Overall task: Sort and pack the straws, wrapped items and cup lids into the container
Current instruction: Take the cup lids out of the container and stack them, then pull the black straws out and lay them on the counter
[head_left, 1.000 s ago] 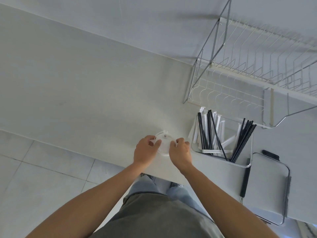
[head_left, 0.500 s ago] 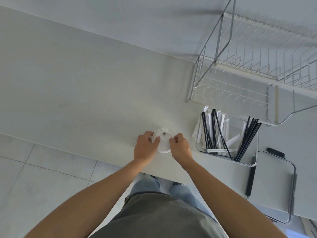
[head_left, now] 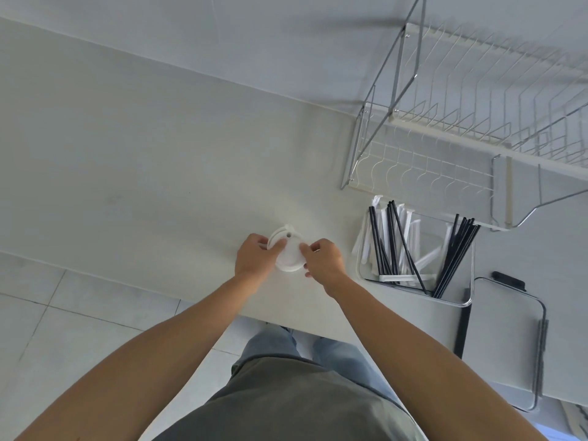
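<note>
A small stack of white cup lids (head_left: 287, 253) sits on the white counter near its front edge. My left hand (head_left: 256, 258) grips the stack from the left, thumb on top. From the right, my right hand (head_left: 323, 260) pinches the lids' edge. To the right stands a clear rectangular container (head_left: 458, 299). It holds black straws (head_left: 453, 259) leaning at its right end, more black straws (head_left: 386, 246) at its left, and white wrapped items (head_left: 410, 237) among them.
A wire dish rack (head_left: 471, 148) stands behind the container at the back right. A clear lid with black clips (head_left: 512, 332) lies right of the container. The counter's front edge (head_left: 159, 283) runs just below my hands, tiled floor beyond it.
Both hands stay on the lid stack. My fingers have shifted slightly on the lids, and the view has drifted a little.
</note>
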